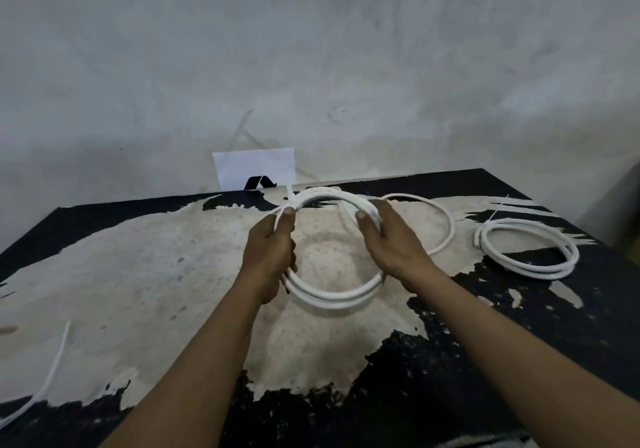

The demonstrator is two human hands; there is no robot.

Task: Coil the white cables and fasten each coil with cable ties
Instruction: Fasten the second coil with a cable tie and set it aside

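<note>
Your left hand (273,250) grips the white cable coil (332,295) on its left side, thumb up beside a cable tie (290,196) at the top. Your right hand (391,239) curls round the coil's right side. You hold the coil over the worn table (138,274). One loose loop (445,219) trails behind your right hand. A second coil (526,269) lies well apart, to the right.

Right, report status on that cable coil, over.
Left hand and right hand grip the coil. Loose loop trails right. Second coil sits clear, far right.
</note>
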